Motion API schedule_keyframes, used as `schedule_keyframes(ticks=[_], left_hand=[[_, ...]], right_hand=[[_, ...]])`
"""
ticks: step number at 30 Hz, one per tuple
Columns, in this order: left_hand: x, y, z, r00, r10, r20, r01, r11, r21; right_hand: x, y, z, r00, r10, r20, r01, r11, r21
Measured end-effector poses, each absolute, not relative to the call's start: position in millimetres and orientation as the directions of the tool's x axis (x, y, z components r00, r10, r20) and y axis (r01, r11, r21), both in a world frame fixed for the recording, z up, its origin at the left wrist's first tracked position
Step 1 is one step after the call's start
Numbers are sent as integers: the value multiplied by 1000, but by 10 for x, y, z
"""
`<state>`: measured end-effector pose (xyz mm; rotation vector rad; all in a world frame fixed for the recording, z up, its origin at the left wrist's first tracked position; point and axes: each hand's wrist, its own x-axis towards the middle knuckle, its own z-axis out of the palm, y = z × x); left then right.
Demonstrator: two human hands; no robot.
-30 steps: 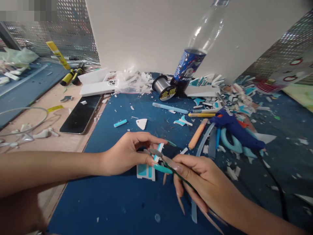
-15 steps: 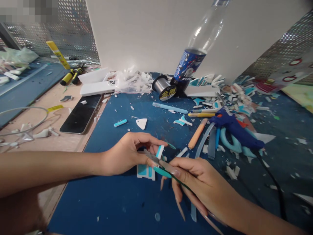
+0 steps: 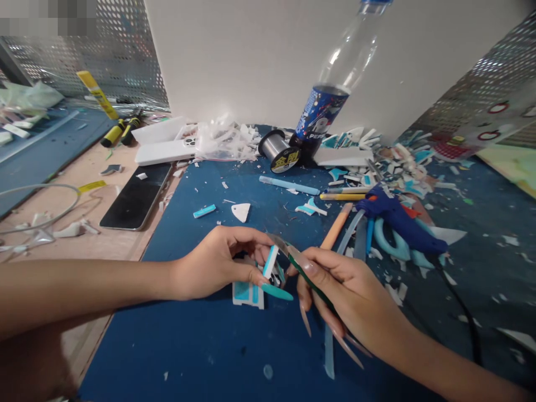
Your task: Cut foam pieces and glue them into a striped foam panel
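Observation:
My left hand is closed in a pinch on a small white-and-turquoise foam strip. One long turquoise nail points right from its thumb. My right hand grips a slim craft knife with a green handle. The blade crosses close to the strip's upper end, beside my left index fingertip; I cannot tell if it touches. Partly hidden under my left hand, a flat white-and-turquoise piece lies on the blue mat. Beyond the hands lie a white rounded triangle and a short turquoise strip.
A blue glue gun with a black cord lies right, near an orange stick and light-blue scissors handles. Behind stand a bottle and a wire spool beside heaped foam scraps. A phone lies left.
The knife has risen from across my left thumb to the strip's upper end. My right hand has shifted slightly right. My left hand keeps the strip in nearly the same place.

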<state>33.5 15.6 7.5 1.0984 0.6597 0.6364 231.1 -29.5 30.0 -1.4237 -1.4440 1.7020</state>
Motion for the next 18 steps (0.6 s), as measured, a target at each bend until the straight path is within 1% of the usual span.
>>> schedule_keyframes(ticks=[4,10,14,18], left_hand=[[339,158,76,638,755,-148,-136,300,944],[326,171,27,631,770,-87,-115,204,972],[312,166,27,635,770,-60,-102,160,982],[315,164,44,663,746,-65,-79,157,984]], right_hand=[[2313,-299,297,-345,851,-397,262,-318,-911],[2304,-297,312,-352,850,-393,272,-309,-911],[2306,-309,297,-334,844,-420,312,-322,-894],[2307,-319,285,-329,830,-451,343,-340,-875]])
